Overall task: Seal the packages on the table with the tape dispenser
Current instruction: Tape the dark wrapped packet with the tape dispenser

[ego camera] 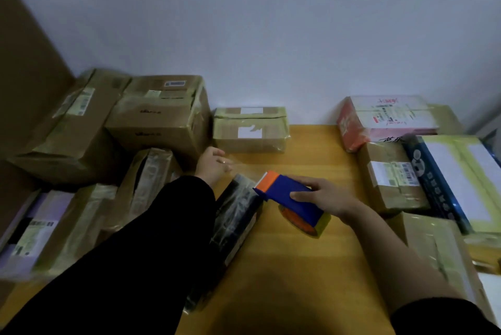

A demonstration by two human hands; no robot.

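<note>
1. The dark package [235, 229] lies at the centre of the frame on the wooden table [298, 267]. Its long axis runs from the lower left up toward the centre, and its upper end sits between the two hands.
2. The right hand [329, 199], right of centre, curls fingers and thumb round the tape dispenser [291, 199]. It holds the dispenser just over the package's upper end, with the orange blade end pointing to the upper left.
3. The left hand [214, 164], just beyond that end, seems to pinch the free end of a tape strip [244, 170]. Its fingertips are blurred, so I judge this from the taut film.
4. The strip spans from hand to dispenser across the package's upper end. Lowering it onto the wrap looks like the next move.
5. The package is long, flat and glossy with film. The dispenser is hard blue plastic with an orange roll beneath. Matt, taped cardboard boxes [162, 117] crowd the left of the frame.
</note>
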